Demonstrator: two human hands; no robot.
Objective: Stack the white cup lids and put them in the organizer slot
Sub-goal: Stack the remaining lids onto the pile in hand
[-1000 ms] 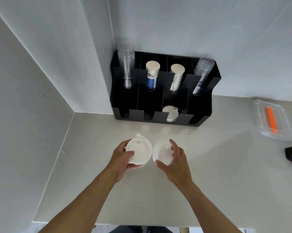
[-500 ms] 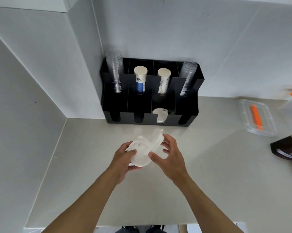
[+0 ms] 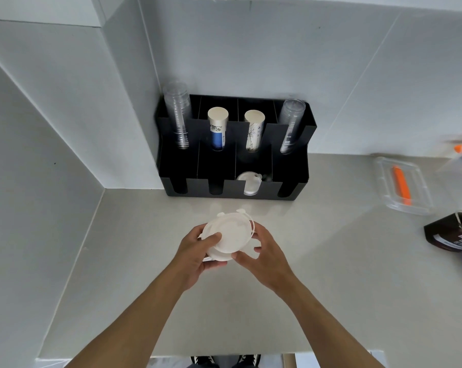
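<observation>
Above the counter I hold a small stack of white cup lids (image 3: 231, 235) between both hands. My left hand (image 3: 198, 254) grips the stack's left edge, thumb on top. My right hand (image 3: 261, 254) grips the right and near edge. The black organizer (image 3: 291, 193) stands against the back wall. Its front row has several slots, and the third from the left holds more white lids (image 3: 249, 184). The stack in my hands is a short way in front of that slot.
The organizer's back row holds clear cup stacks (image 3: 178, 115) and paper cup stacks (image 3: 217, 128). A clear plastic box with an orange item (image 3: 401, 185) lies at right, with a dark brown jar (image 3: 453, 231) nearer. A wall corner juts out at left.
The lid in my right hand, beside the left lid a second ago, was tilted over and now lies on top of it as one stack. The view shifted.
</observation>
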